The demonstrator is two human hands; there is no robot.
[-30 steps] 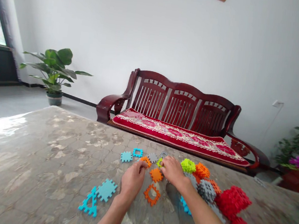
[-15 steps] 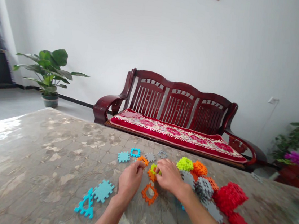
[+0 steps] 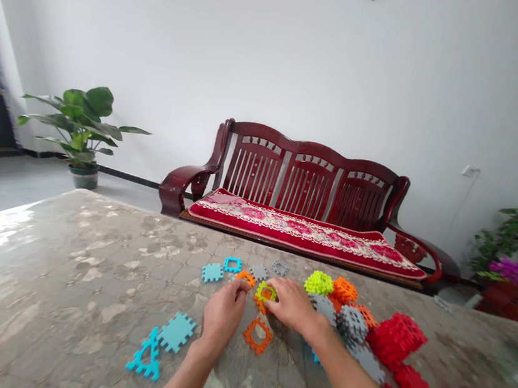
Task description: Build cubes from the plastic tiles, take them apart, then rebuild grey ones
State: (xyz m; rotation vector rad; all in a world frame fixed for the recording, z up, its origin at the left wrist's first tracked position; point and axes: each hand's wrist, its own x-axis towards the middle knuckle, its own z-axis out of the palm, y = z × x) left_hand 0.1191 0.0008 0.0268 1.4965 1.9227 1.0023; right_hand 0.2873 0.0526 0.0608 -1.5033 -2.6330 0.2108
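So the right hand [image 3: 291, 304] has a lime frame [image 3: 260, 294] pinched by its right edge, thumb and fingers close together on it. That frame sits over an orange tile [image 3: 258, 306] on the desk [image 3: 99, 300], so you see orange underneath it. Can't tell if the two touch.

The left hand [image 3: 224, 310] is on the other side, fingers curled in narrow, with its fingertips right by an orange frame [image 3: 245, 277]. Honestly can't tell whether it's gripping that one or just next to it.

Just beyond the hands there's a pale blue tile [image 3: 212, 272], a blue frame [image 3: 232, 264], a grey tile [image 3: 259, 273] and a grey ring [image 3: 279, 268], all lying flat. Closer in, between the forearms, is an orange ring [image 3: 258, 336] with a big hole in it. Off to the left, a larger pale tile [image 3: 177, 332] lies right next to a blue triangle [image 3: 145, 355].

The right side is the busy bit: a lime pile [image 3: 318, 283], an orange pile [image 3: 345, 289], a grey pile [image 3: 352, 324] and a red pile [image 3: 396, 340], bunched up near the right forearm. Behind the desk there's a dark wooden bench [image 3: 305, 178] with a red floral cover [image 3: 299, 227].
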